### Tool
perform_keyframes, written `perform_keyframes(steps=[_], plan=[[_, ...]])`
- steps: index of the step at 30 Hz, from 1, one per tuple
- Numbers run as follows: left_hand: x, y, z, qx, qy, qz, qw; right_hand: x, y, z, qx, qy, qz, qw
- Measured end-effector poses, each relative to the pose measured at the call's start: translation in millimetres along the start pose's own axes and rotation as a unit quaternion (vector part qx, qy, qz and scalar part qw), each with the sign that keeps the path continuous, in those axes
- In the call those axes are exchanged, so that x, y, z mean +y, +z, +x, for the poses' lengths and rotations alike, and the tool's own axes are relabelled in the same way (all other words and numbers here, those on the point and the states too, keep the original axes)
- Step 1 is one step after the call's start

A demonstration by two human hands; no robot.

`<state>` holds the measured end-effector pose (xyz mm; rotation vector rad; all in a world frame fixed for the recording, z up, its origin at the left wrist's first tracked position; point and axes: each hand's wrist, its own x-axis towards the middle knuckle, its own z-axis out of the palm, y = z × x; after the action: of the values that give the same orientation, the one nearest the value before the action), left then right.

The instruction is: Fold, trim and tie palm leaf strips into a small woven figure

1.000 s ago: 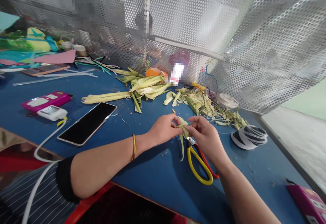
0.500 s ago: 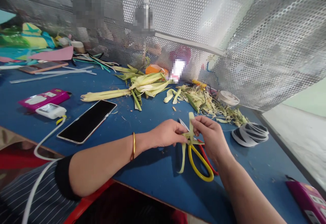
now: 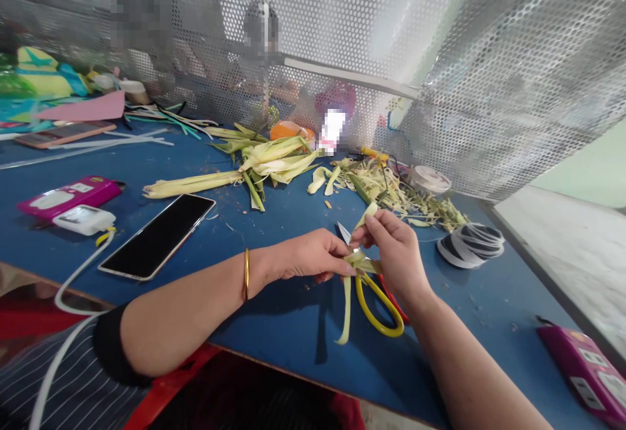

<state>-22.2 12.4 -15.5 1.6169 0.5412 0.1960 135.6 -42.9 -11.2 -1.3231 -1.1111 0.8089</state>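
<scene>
Pale green corn husk strips point(image 3: 360, 261) cross one another between my two hands. My left hand point(image 3: 317, 254) pinches them near the crossing, and one strip end hangs down below its fingertips. Thumb and fingers of my right hand point(image 3: 394, 241) are closed on the upper end of a husk strip, which pokes up above them. Beneath the strips lies a pair of scissors point(image 3: 379, 312) with one yellow and one red handle, its blades pointing away from me and partly hidden by my hands.
Behind my hands are a bunch of corn husks point(image 3: 274, 159) and a pile of husk scraps point(image 3: 391, 188). A phone point(image 3: 159, 234) and a magenta power strip point(image 3: 71, 196) lie to the left. At right are a black-and-white coil point(image 3: 469, 245) and another magenta power strip point(image 3: 581, 365). A perforated metal screen point(image 3: 342, 25) rises behind.
My right hand has tilted the upright strip end over to the right and lies closer to the left hand. The view has shifted slightly rightward.
</scene>
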Motion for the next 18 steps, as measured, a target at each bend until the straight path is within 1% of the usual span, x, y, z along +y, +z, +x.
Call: perform_keyframes(steps=[3,6,8,11,12,14,16,17,18], plan=[[0.7,1.9,1.1,0.026,-0.024,-0.025,0.999,0.1,1.3,-0.6,-0.006,-0.005,-0.008,1.000],[1.3,4.8,1.4,0.055,-0.042,-0.039,0.997,-2.4,2.1,-3.8,-0.025,-0.040,-0.029,0.998],[1.5,7.1,1.3,0.058,-0.045,-0.035,0.997,-4.6,3.4,-7.1,-0.056,-0.061,-0.038,0.996],[2.9,9.7,0.9,0.060,-0.047,-0.040,0.996,-5.4,4.5,-8.7,-0.112,-0.051,-0.009,0.992],[4.0,10.0,0.7,0.068,-0.049,-0.050,0.995,-4.6,3.7,-7.4,-0.119,-0.048,0.003,0.992],[6.7,9.1,0.3,0.093,-0.061,-0.073,0.991,-2.1,-1.0,-1.9,-0.096,-0.058,-0.003,0.994],[8.9,6.6,0.1,0.118,-0.069,-0.103,0.985,0.6,-8.7,5.5,-0.055,-0.089,-0.085,0.991],[9.4,5.0,0.2,0.129,-0.071,-0.118,0.982,1.6,-12.9,9.0,-0.041,-0.110,-0.157,0.981],[9.5,3.5,0.4,0.139,-0.069,-0.134,0.979,2.3,-16.8,11.8,-0.039,-0.137,-0.235,0.962]])
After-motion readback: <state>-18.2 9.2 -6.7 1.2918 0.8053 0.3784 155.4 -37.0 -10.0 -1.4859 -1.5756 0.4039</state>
